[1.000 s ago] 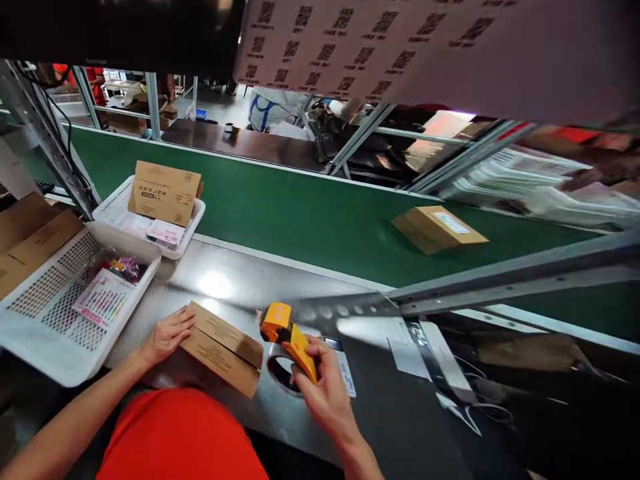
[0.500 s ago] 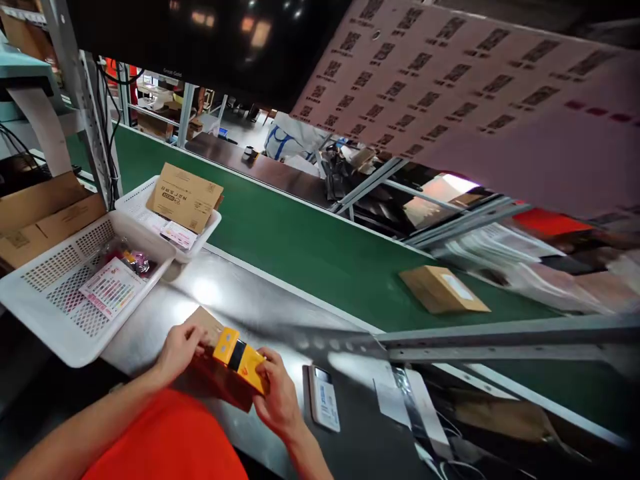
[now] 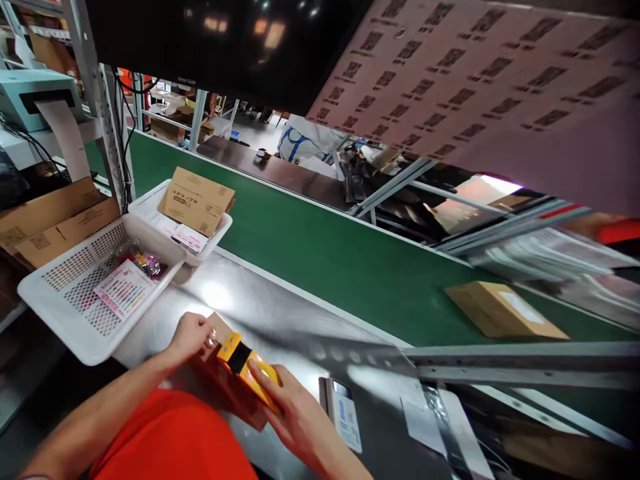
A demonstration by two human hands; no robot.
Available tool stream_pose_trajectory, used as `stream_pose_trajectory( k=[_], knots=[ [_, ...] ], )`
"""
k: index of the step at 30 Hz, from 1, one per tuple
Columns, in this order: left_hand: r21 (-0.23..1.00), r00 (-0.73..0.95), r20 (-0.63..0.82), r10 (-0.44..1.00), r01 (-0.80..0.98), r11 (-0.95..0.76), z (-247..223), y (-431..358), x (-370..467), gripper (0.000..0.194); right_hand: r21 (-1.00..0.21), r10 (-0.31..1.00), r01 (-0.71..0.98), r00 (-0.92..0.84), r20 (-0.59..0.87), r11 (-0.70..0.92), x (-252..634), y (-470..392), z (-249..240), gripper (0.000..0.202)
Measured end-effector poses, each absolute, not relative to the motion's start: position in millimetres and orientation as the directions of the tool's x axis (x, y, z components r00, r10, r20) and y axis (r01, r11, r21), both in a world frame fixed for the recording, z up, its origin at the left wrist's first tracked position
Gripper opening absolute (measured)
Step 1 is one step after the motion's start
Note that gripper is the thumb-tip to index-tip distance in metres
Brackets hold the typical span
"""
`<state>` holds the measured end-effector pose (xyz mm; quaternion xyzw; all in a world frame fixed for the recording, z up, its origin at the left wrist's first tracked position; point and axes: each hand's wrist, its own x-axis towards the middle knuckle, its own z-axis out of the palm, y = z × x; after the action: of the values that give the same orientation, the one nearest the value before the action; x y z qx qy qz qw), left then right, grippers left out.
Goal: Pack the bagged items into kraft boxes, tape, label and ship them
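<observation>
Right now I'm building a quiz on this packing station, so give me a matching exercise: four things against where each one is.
Things:
1. yellow scanner
2. labelled parcel
3. colour chart card
4. flat cardboard box

Places:
A. on the green conveyor belt
B. in the right hand
C. leaning in the far white basket
D. lying in the near white basket

Pairs: 1-B, 2-A, 3-D, 4-C

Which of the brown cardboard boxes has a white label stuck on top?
The box on the green conveyor belt, far right. The box under the hands and the box in the far white basket show only printing.
</observation>
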<state>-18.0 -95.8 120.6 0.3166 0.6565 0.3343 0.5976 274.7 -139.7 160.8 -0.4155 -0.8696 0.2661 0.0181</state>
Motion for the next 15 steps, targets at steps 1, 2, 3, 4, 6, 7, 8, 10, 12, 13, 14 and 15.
stream_pose_trajectory(
  k=[1,2,3,4,6,7,8,10,12,13,14,15],
  knots=[
    [0.817,-0.125,-0.569,0.813,0.027,0.576,118.8,-89.4,-29.3,0.027,-0.462,0.740,0.742,-0.630,-0.233,0.486,272.9,-142.1,163.0,0.067],
    [0.817,-0.159,-0.563,0.811,0.042,0.576,116.6,-83.5,-40.5,0.026,-0.436,0.744,0.770,-0.608,-0.277,0.467,269.9,-144.3,165.6,0.066],
    [0.817,-0.188,-0.555,0.810,0.064,0.574,113.9,-78.3,-50.9,0.026,-0.400,0.743,0.796,-0.587,-0.323,0.455,265.7,-145.8,168.7,0.067],
    [0.814,-0.208,-0.549,0.810,0.086,0.574,111.0,-74.1,-60.0,0.026,-0.357,0.738,0.820,-0.565,-0.369,0.449,260.4,-146.5,172.2,0.069],
    [0.809,-0.228,-0.539,0.811,0.129,0.573,105.0,-68.6,-73.4,0.026,-0.266,0.730,0.853,-0.522,-0.441,0.449,248.1,-145.3,180.0,0.074],
    [0.807,-0.230,-0.534,0.814,0.150,0.572,101.9,-67.0,-77.8,0.027,-0.236,0.728,0.862,-0.506,-0.462,0.449,242.0,-143.6,183.9,0.075],
    [0.805,-0.229,-0.529,0.817,0.170,0.569,98.8,-65.9,-80.9,0.027,-0.221,0.723,0.865,-0.499,-0.478,0.450,236.5,-141.4,187.6,0.076],
    [0.798,-0.220,-0.524,0.823,0.210,0.564,91.8,-64.9,-83.5,0.030,-0.223,0.710,0.866,-0.496,-0.500,0.448,228.2,-136.7,193.8,0.076],
    [0.784,-0.201,-0.534,0.821,0.245,0.570,83.0,-66.4,-80.8,0.031,-0.229,0.695,0.866,-0.494,-0.523,0.444,223.0,-132.7,198.0,0.073],
    [0.774,-0.185,-0.547,0.817,0.261,0.577,78.1,-68.5,-77.3,0.031,-0.228,0.689,0.868,-0.490,-0.534,0.441,221.2,-131.2,199.3,0.072],
    [0.764,-0.168,-0.559,0.812,0.276,0.583,73.0,-71.5,-72.7,0.032,-0.225,0.687,0.871,-0.485,-0.541,0.437,219.9,-130.1,200.0,0.071],
    [0.754,-0.150,-0.570,0.808,0.294,0.587,68.1,-75.3,-67.5,0.032,-0.225,0.688,0.872,-0.483,-0.542,0.435,218.9,-129.3,200.1,0.070]
  ],
)
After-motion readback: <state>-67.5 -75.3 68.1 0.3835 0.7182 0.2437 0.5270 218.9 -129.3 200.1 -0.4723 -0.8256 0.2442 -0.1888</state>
